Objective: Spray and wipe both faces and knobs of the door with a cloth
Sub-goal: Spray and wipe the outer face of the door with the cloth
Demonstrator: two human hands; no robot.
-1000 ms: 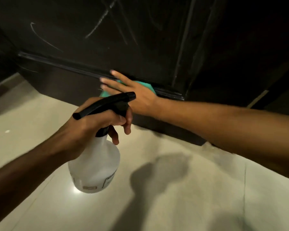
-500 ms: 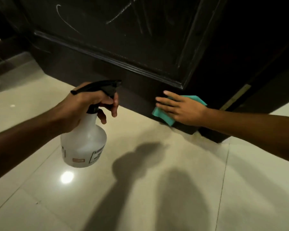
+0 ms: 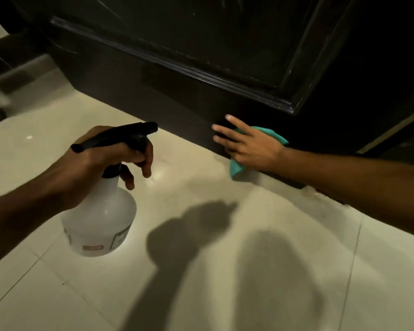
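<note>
Head view: the right hand [image 3: 251,145] lies flat with fingers spread, pressing a teal cloth [image 3: 237,169] against the bottom rail of the dark door [image 3: 177,91], just above the floor [image 3: 225,271]. Cloth corners show above the wrist and below the palm. The left hand [image 3: 93,163] is wrapped around the neck of a white spray bottle [image 3: 98,218], fingers curled at the black trigger head [image 3: 120,137], nozzle toward the door. The bottle sits well left of the cloth. Pale tiled floor lies open below both arms, crossed by their shadows.
</note>
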